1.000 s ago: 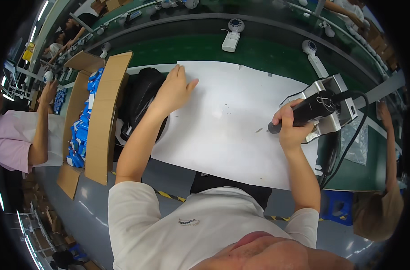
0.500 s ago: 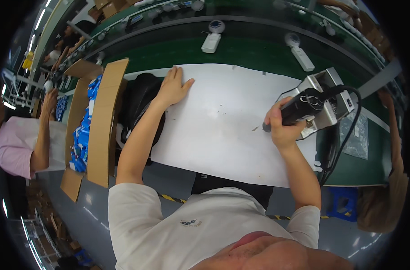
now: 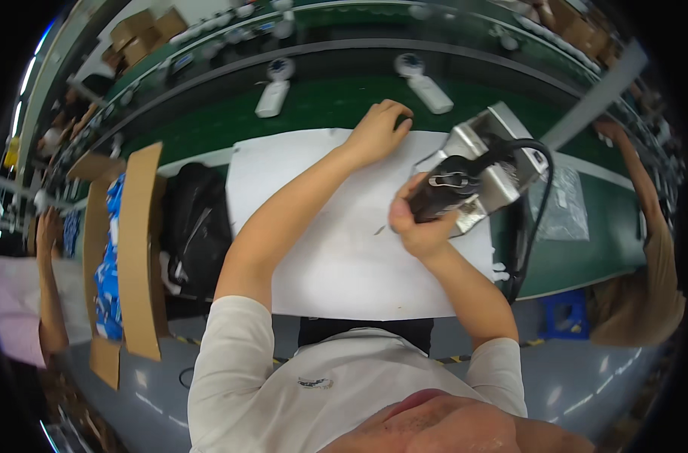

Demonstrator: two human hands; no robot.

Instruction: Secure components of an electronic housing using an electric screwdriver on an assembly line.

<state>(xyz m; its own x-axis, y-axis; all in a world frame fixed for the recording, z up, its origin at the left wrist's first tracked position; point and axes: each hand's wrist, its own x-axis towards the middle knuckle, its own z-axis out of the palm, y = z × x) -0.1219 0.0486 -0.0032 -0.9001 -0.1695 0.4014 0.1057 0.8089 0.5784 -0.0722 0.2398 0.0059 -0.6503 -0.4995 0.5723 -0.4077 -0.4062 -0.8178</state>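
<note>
My right hand (image 3: 422, 223) wraps around a black cylindrical tool (image 3: 444, 189) with a thick black cable. The tool lies against a silver metal bracket (image 3: 502, 151) at the right of a white sheet (image 3: 336, 264); whether the two are joined cannot be seen. My left hand (image 3: 380, 134) is at the sheet's far edge, fingers bent and thumb apart, with a dark gap between them; I see nothing clearly held there. Just beyond it, a white device with a round head (image 3: 427, 92) lies on the green conveyor belt (image 3: 344, 98).
Left of the sheet are a black bag (image 3: 197, 219) and an open cardboard box (image 3: 140, 249) with blue packets. Another white device (image 3: 273, 98) lies on the belt. A clear plastic bag (image 3: 564, 204) lies at right. Co-workers sit on both sides.
My left hand has lifted from the sheet's far left corner and moved right along its far edge. My right hand still grips the black tool. The whole view has shifted.
</note>
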